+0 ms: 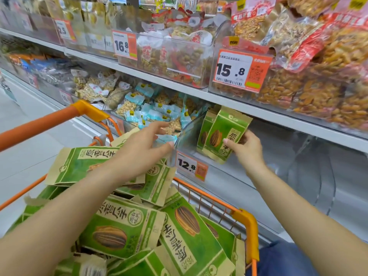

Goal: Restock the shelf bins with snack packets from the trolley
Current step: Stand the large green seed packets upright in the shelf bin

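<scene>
Two green sunflower-seed packets point(223, 134) stand upright at the left end of the clear shelf bin point(298, 176), against its transparent divider point(187, 134), and my right hand point(247, 148) grasps the front one by its lower right edge, thumb across the face, fingers curled behind. So I judge that I am in the placing step, setting this packet in line with the one behind it. My left hand point(145, 148) is released, fingers spread and holding nothing; its fingertips seem to touch the divider's front edge, perhaps steadying it, though I cannot tell for certain. The rest of this bin, to the right of the packets, looks bare, so most of the restocking is not yet done. The next move, as I see it, calls for letting the packet go so that it stays upright, then reaching down into the orange trolley point(247, 222) for another. There a heap of packets point(127, 226) lies flat and overlapping, faces turned every way. Each is a flat kraft-paper pouch with a green panel, a striped seed picture and large printed characters; the paper looks stiff yet easily creased. A price tag point(187, 166) reading 12.8 hangs on the bin's front.
</scene>
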